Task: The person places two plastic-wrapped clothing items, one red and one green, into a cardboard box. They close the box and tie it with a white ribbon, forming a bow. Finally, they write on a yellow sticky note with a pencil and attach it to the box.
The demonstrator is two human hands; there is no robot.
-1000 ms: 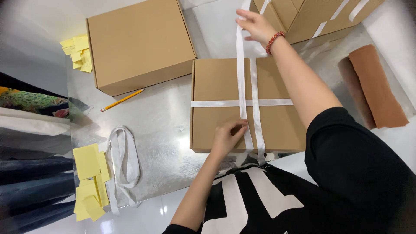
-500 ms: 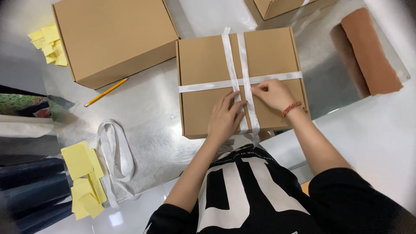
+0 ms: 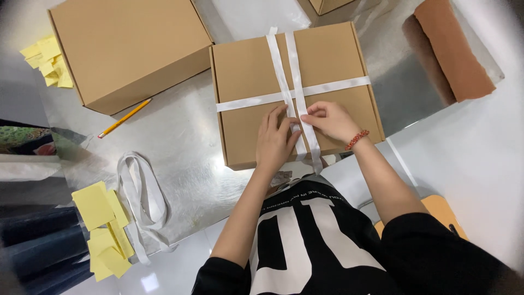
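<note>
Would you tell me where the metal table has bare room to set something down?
Bare metal lies between the pencil, the ribbon coil and the ribboned box. It is crowded at that box's near edge, under the left hand and right hand.

The box (image 3: 256, 82) under both hands is plain brown cardboard, matt and smooth, with clean folded edges. The ribbon (image 3: 295, 71) crossing it is a white woven band with a faint satin sheen. The left hand (image 3: 275, 143) lies flat on the cardboard; the right hand (image 3: 330, 120) wears a bracelet (image 3: 357, 139) of small red beads. The second box (image 3: 128, 46) is the same matt cardboard. The table (image 3: 180, 158) is brushed metal, glossy and reflective. The loose ribbon coil (image 3: 141, 199) looks soft and white. The sticky notes (image 3: 98, 207) are matt yellow paper. The pencil (image 3: 124, 118) is painted wood, slightly shiny. The roll (image 3: 450, 52) looks like matt brown felt or paper
</note>
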